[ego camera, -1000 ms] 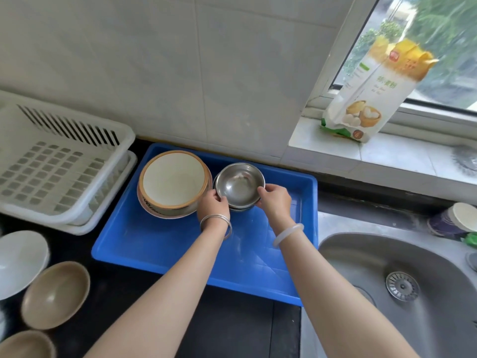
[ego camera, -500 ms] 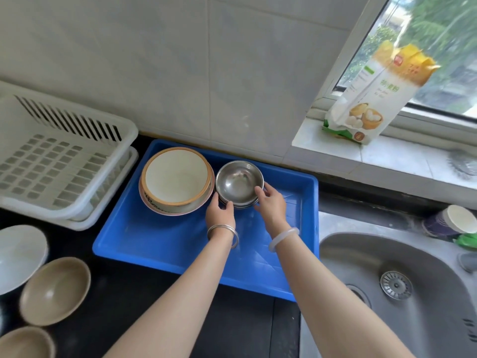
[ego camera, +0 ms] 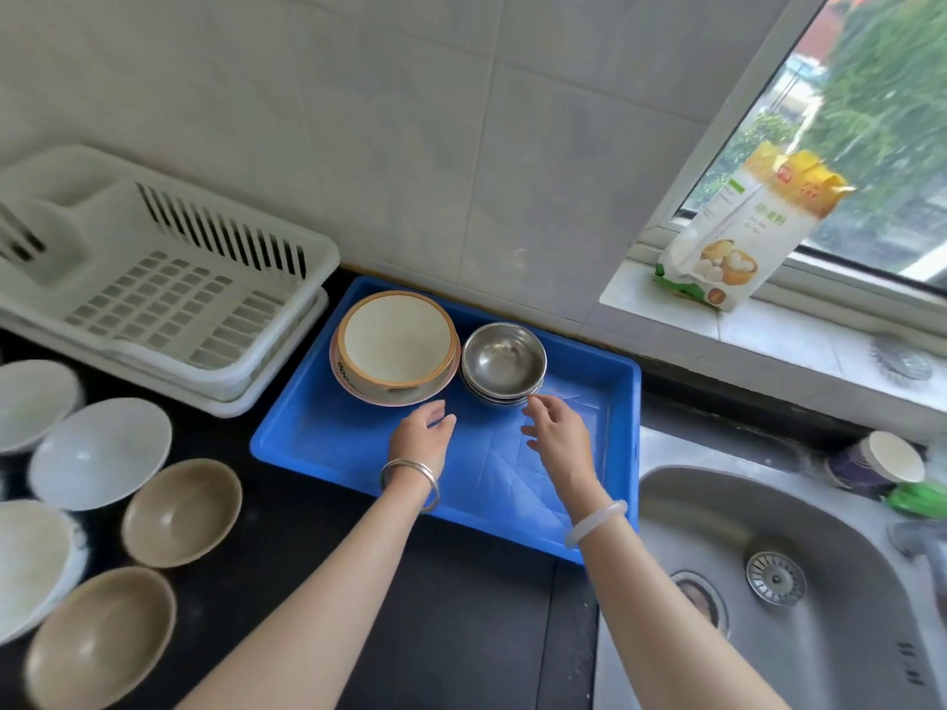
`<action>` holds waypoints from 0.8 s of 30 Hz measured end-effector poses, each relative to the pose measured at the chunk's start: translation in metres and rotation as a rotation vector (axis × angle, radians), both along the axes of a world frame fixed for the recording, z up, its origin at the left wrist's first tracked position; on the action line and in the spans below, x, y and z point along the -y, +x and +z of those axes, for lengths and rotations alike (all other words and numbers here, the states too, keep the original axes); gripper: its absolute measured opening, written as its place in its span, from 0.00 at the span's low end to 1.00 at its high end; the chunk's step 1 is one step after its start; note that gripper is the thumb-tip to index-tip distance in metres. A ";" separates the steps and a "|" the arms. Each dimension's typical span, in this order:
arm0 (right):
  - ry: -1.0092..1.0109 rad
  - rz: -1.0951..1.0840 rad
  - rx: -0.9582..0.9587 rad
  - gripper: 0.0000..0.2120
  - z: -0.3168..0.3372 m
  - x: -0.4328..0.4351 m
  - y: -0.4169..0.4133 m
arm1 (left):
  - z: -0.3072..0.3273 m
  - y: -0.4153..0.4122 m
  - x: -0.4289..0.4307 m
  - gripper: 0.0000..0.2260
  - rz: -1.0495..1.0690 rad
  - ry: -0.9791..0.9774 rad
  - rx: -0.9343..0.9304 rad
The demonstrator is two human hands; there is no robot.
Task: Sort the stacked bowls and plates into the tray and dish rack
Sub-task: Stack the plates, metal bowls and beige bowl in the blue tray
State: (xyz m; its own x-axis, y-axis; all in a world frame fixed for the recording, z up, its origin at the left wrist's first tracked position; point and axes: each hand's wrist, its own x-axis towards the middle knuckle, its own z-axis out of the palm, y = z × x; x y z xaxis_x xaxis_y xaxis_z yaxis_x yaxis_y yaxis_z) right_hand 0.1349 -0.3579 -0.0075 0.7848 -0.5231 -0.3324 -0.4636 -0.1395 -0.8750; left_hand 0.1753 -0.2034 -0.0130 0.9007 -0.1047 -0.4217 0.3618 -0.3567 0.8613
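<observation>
Your left hand [ego camera: 423, 435] – loose, empty | your right hand [ego camera: 556, 435] – loose, empty; touch on steel bowls [ego camera: 503, 361] unclear | white bowls [ego camera: 31, 402] at frame's left cut off, blurred

looking down at a blue tray [ego camera: 317, 445] on a black counter [ego camera: 461, 632]. inside, by the far wall: stacked steel bowls [ego camera: 505, 361] just right of a cream orange-rimmed bowl [ego camera: 397, 340] sitting on a pink plate [ego camera: 399, 398]. hovering over the tray floor, just short of the bowls, left hand [ego camera: 423, 433] and right hand [ego camera: 556, 433], fingers loose, holding nothing. to the left, white dish rack [ego camera: 169, 294], white bowls [ego camera: 100, 450], tan bowls [ego camera: 182, 509]; to the right, steel sink [ego camera: 820, 632].
</observation>
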 end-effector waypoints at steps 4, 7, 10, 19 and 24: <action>0.041 0.152 -0.024 0.08 0.009 -0.050 -0.027 | 0.011 -0.039 -0.058 0.14 0.044 0.064 0.061; 0.066 0.291 -0.078 0.08 -0.002 -0.096 -0.041 | 0.012 -0.074 -0.107 0.13 0.152 0.091 0.068; 0.091 0.433 -0.167 0.10 -0.017 -0.142 -0.047 | 0.007 -0.102 -0.152 0.15 0.295 0.149 0.077; -0.026 0.665 -0.333 0.20 -0.043 -0.254 -0.013 | -0.026 -0.151 -0.247 0.20 0.624 0.552 0.189; 0.093 0.572 -0.347 0.18 -0.049 -0.284 0.012 | -0.041 -0.160 -0.271 0.25 0.779 0.469 0.114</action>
State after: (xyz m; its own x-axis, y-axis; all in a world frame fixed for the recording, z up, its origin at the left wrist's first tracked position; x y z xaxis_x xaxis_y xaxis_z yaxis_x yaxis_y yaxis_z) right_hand 0.1464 -0.0742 -0.0563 0.7695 -0.0143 -0.6385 -0.5954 -0.3779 -0.7090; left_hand 0.0150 0.0672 -0.0542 0.6833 0.7096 -0.1721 0.5687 -0.3693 0.7350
